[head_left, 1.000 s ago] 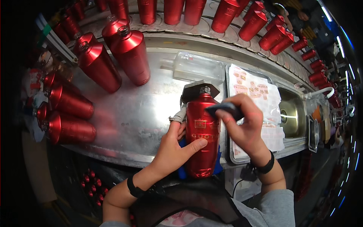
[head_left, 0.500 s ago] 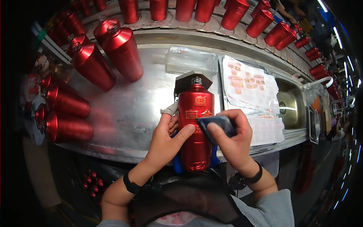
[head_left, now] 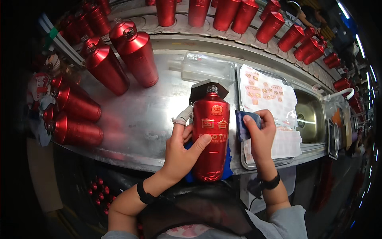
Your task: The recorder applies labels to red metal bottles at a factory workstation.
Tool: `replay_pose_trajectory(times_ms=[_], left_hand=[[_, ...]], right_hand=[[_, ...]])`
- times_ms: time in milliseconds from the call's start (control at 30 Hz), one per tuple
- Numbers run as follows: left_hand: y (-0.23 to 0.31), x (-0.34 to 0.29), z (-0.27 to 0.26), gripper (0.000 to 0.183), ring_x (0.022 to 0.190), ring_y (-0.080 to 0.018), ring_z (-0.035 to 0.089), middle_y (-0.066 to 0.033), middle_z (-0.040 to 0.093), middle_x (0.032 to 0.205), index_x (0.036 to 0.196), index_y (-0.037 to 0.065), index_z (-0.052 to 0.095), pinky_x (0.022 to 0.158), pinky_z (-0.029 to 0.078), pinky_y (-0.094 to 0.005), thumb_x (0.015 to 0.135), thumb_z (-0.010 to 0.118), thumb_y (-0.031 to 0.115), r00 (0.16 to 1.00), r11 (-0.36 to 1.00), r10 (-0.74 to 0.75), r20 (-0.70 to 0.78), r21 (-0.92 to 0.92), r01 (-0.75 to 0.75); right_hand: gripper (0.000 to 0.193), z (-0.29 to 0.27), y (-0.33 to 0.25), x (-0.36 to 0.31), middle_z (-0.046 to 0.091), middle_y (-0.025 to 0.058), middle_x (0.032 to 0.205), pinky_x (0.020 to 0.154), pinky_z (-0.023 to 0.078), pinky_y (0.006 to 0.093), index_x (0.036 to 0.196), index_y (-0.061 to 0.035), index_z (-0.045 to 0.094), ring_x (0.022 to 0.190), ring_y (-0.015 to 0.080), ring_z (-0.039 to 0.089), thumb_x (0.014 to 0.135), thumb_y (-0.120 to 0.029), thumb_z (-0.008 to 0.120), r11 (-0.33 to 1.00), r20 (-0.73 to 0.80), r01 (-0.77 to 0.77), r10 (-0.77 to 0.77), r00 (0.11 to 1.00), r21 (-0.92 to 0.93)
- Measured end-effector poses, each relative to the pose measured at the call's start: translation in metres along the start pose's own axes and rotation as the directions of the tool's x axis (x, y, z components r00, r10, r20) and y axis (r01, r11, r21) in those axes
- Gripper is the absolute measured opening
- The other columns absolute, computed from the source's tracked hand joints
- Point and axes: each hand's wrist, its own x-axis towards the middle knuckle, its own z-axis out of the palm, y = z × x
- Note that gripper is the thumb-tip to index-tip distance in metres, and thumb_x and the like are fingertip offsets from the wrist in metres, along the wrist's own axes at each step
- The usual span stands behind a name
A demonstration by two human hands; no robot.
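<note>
In front of me a red metallic bottle (head_left: 212,159) with gold raised lettering and a bare glass neck lies on a blue support (head_left: 227,161), its neck pointing away from me. A dark angular block (head_left: 197,92) sits behind its shoulder. My left hand (head_left: 181,148) grips the bottle's left side, thumb across the front, with a whitish cover on one finger. To the right of the bottle, apart from it, my right hand (head_left: 260,133) pinches a dark blue flat pad (head_left: 242,126) between thumb and fingers.
Printed white sheets (head_left: 266,89) lie on a metal tray at the right, next to a sink (head_left: 308,115). A clear plastic box (head_left: 209,67) sits behind the bottle. Several red bottles (head_left: 105,68) stand or lie at left; more ride a curved conveyor (head_left: 175,31) at the back.
My right hand has drawn the blue pad off the bottle's lettering and to the right. My left hand stays on the bottle. The conveyor bottles have shifted, and the whole view has moved slightly.
</note>
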Motion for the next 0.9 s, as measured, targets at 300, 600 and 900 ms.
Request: replay_pose_trajectory(times_ms=[300,600,900], left_hand=[[0.010,0.001,-0.005,0.043,0.113,-0.0413,0.063,-0.0267,0.058,0.131,0.134,0.005,0.060,0.093,0.052,-0.0404,0.100,0.059,0.031,0.929,0.754,0.322,0.183,0.544,-0.369],[0.004,-0.012,-0.016,0.052,0.128,-0.0357,0.056,-0.0249,0.055,0.139,0.142,-0.007,0.047,0.103,0.045,-0.0365,0.098,0.062,0.017,0.948,0.852,0.309,0.077,0.420,-0.312],[0.021,-0.024,-0.013,0.077,0.136,-0.0277,0.047,-0.0236,0.041,0.152,0.152,-0.007,0.026,0.111,0.039,-0.0362,0.090,0.070,0.005,0.980,0.880,0.185,0.074,0.431,-0.199]], right_hand=[[0.021,0.016,-0.017,-0.018,0.059,-0.0008,0.082,0.064,0.043,0.0195,0.097,-0.0032,0.056,0.072,0.0038,0.052,0.087,-0.006,0.075,0.988,0.016,0.127,-0.126,0.992,-0.093],[0.035,0.025,-0.039,-0.027,0.066,0.0089,0.088,0.073,0.046,0.0377,0.094,-0.0034,0.070,0.079,0.0275,0.061,0.059,0.001,0.073,0.498,0.622,0.822,-0.560,0.547,-0.275],[0.039,0.043,-0.045,-0.018,0.061,0.0095,0.079,0.070,0.047,0.0363,0.094,-0.0008,0.070,0.073,0.0298,0.058,0.056,0.007,0.071,0.517,0.511,0.779,-0.591,0.624,-0.354]])
